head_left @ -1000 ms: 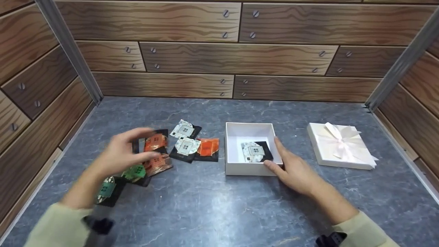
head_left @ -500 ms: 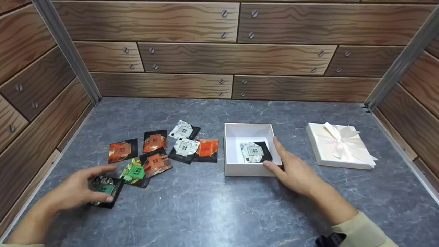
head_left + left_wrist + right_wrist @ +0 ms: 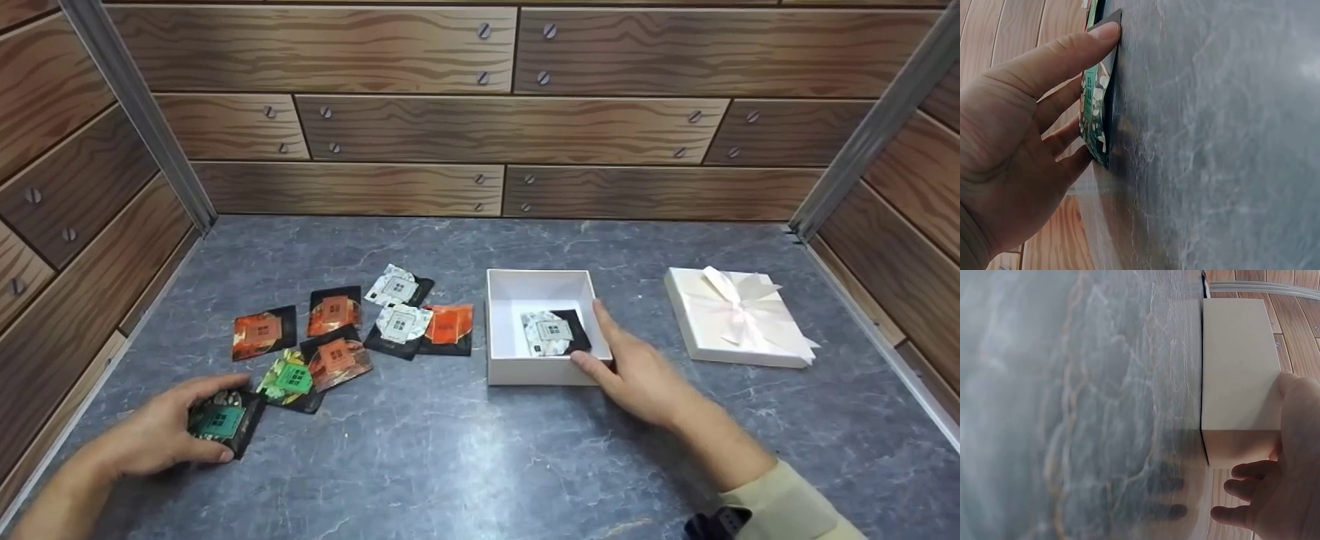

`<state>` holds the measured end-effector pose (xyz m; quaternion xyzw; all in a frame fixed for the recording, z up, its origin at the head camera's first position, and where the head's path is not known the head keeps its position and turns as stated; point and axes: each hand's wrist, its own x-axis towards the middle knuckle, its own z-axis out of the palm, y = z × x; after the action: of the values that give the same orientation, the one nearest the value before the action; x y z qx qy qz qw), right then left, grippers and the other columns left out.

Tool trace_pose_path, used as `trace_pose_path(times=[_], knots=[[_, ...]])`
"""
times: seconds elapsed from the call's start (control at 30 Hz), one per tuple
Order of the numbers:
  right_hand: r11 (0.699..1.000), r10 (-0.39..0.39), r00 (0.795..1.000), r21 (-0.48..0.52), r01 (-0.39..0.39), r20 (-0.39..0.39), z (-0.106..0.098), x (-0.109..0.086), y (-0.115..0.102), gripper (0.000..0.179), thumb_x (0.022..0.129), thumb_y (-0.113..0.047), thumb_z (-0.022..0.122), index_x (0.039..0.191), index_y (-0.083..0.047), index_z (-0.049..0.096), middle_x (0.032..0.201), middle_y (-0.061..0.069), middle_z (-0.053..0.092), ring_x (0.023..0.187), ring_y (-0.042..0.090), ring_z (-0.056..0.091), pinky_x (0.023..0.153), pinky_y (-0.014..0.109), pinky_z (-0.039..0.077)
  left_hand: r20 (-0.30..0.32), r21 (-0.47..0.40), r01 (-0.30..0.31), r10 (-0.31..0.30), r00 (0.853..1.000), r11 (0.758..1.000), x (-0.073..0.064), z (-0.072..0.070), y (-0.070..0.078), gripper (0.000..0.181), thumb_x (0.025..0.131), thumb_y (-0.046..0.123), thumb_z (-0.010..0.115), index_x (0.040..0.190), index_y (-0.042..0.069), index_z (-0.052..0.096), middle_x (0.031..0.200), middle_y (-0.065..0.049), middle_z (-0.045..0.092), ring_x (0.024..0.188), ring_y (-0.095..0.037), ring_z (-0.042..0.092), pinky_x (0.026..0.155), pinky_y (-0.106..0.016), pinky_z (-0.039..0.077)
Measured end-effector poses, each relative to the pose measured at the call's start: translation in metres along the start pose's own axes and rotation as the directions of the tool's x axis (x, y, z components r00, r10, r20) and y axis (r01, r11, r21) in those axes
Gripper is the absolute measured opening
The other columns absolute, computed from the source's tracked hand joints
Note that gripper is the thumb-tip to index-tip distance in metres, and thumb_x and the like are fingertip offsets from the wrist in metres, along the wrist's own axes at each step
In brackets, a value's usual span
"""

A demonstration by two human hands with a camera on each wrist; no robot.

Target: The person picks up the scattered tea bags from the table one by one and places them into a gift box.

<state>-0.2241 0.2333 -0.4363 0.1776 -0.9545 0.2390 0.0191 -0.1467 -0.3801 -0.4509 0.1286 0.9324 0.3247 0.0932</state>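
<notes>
Working at a remove, I pinch the teal-labelled packet firmly by its edges in my left hand, at left on the table; my right hand grips the white box at its near right corner, 1 white-patterned packet inside. I'd lift level and lightly, avoiding buckling or snagging the neighbouring green packet.

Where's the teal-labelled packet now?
The teal-labelled packet is in the left hand, at the left of the head view, below and left of the green-labelled packet.
</notes>
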Motion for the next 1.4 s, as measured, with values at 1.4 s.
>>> trace_pose_path(times=[1.4], knots=[[1.0,0.019,1.0,0.005,-0.019,-0.001,-0.0021,-0.0024,-0.0031,0.095,0.106,-0.064,0.051,0.17,-0.005,0.014,0.164,0.028,0.037,0.146,0.048,0.043,0.12,0.06,0.034,0.0,0.137,-0.041,0.041,0.999,0.99,-0.0016,-0.005,-0.0038,0.105,0.064,0.025,0.101,0.152,-0.002,0.051,0.142,-0.029,0.058,0.121,-0.045,0.056,0.094,-0.061,0.048]])
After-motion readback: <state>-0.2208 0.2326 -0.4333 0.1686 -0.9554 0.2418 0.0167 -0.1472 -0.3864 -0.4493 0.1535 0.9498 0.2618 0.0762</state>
